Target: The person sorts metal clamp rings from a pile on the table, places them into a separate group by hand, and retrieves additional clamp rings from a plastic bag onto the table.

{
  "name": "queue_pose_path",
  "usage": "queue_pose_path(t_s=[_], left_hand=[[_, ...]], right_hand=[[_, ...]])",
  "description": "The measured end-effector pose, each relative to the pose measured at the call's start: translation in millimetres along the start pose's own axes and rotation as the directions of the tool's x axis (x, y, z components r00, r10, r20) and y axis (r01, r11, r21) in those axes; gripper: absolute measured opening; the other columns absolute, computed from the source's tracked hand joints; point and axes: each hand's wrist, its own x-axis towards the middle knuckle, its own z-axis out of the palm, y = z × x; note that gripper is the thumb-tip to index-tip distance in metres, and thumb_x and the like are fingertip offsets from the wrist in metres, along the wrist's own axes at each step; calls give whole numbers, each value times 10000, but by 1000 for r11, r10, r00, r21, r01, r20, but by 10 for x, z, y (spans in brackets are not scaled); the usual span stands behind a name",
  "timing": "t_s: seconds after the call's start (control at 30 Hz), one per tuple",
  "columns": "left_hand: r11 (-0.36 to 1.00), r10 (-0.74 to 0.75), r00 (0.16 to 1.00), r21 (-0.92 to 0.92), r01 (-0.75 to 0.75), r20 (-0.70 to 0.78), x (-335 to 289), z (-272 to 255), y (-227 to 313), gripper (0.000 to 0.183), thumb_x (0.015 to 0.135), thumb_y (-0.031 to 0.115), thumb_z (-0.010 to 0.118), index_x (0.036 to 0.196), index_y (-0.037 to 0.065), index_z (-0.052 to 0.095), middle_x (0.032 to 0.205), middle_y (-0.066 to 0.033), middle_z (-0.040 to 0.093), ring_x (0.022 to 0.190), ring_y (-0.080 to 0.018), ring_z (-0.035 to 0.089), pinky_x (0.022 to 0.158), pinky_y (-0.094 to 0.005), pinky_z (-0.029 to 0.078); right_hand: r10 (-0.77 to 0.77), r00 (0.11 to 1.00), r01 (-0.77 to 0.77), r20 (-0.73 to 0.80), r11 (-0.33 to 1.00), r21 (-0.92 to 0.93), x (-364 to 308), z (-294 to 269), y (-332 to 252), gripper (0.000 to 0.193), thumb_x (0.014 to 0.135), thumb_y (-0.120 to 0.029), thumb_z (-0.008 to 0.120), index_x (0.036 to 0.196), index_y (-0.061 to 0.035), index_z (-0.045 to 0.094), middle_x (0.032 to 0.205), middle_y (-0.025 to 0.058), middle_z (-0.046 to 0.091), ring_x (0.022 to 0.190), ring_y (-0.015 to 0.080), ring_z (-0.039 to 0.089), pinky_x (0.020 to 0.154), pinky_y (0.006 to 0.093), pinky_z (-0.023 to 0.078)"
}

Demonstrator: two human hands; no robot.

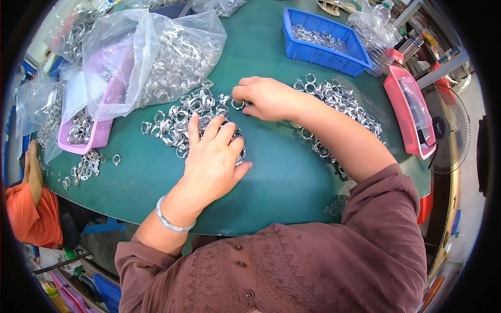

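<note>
A heap of silver ring-shaped metal pieces (177, 125) lies on the green tabletop. My left hand (209, 161), with a pale bangle (173, 221) on its wrist, rests palm down over the near side of this heap, fingers spread. At the heap's right edge my right hand (266, 99) is closed, thumb and fingertips pinching a metal ring (237, 105); part of the ring is hidden by the fingers. Under and beyond my right forearm spreads a second heap of similar metal rings (339, 99).
A large clear bag of metal rings (182, 57) stands behind the left heap, beside a lilac basket (99, 136). A blue bin (329, 60) sits at the far right, near a pink basket (404, 115) and a fan (449, 128). Another person in orange (31, 216) is at the left.
</note>
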Motion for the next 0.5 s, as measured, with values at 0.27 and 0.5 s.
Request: queue_pose_path(t_s=[0.27,0.5], left_hand=[[1000,-12,999,6,12,32,0,-25,6,406,670,287,770,980,54,652,1141,-99,555,1194,-321,451,1026,-621,233],[999,-15,1000,41,14,26,-6,-41,28,409,660,297,768,980,66,661,1126,-80,573,1159,-296,468,963,-491,301]], right_hand=[[169,964,-137,207,978,-160,-337,-320,70,189,726,-123,679,880,-44,603,905,128,593,893,326,581,798,413,473],[136,976,-79,169,948,-307,-206,-475,-24,193,700,-181,672,833,-46,638,876,138,594,875,337,588,774,429,492]])
